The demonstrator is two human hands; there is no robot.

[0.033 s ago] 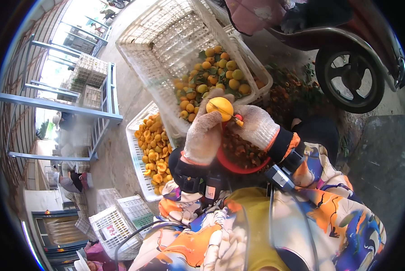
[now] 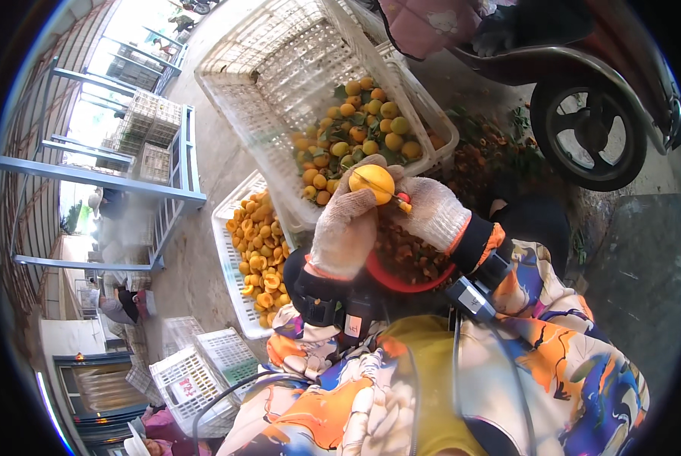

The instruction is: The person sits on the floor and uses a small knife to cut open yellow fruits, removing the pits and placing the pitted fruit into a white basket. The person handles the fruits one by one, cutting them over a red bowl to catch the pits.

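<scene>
My left hand (image 2: pixel 348 228), in a pale knitted work glove, is closed round a yellow-orange apricot (image 2: pixel 372 184). My right hand (image 2: pixel 433 211), gloved alike, grips a small thin-bladed tool (image 2: pixel 404 204) with a red and yellow end. A thin dark line runs across the apricot toward that tool; I cannot tell how deep it goes. Beneath my hands is a red basin (image 2: pixel 401 286) holding brownish pits or scraps. Just beyond, whole apricots (image 2: pixel 359 121) with green leaves lie in a tipped white plastic crate (image 2: pixel 272 95). Halved apricots (image 2: pixel 258 254) fill a white basket (image 2: pixel 230 228) at my left.
A scooter's front wheel (image 2: pixel 589 131) stands at the far right. Scraps and leaves (image 2: pixel 492 152) litter the floor before it. White crates (image 2: pixel 192 380) sit at lower left, near a person with a white hat (image 2: pixel 137 439). A blue metal frame (image 2: pixel 101 171) holds stacked crates farther off.
Both hands, with the apricot and the tool, have shifted very slightly to the right. Nothing else has visibly moved.
</scene>
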